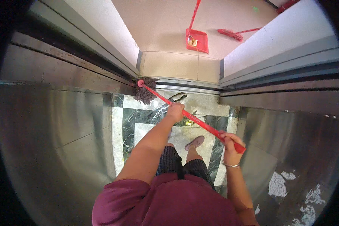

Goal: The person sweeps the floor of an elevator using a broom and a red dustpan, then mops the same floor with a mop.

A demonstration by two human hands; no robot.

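Note:
Both hands grip the red handle [199,122] of a string mop, which runs slantwise across the view. My left hand [175,112] is wrapped around it partway down. Near its upper end, my right hand [231,144] closes around the thicker red grip. The mop's dark grey string head [145,91] rests on the floor at the left corner of the doorway, against the metal door sill [188,89]. Under the handle, the marble-patterned tile floor [155,132] looks wet, with a dark streak near the sill.
Metal walls enclose me left [82,135] and right [260,135]; the right one has torn white paper remnants [277,185]. Beyond the open doorway, a red dustpan [202,42] holding litter stands on beige tiles. A red broom [231,34] lies to its right, partly behind the door frame.

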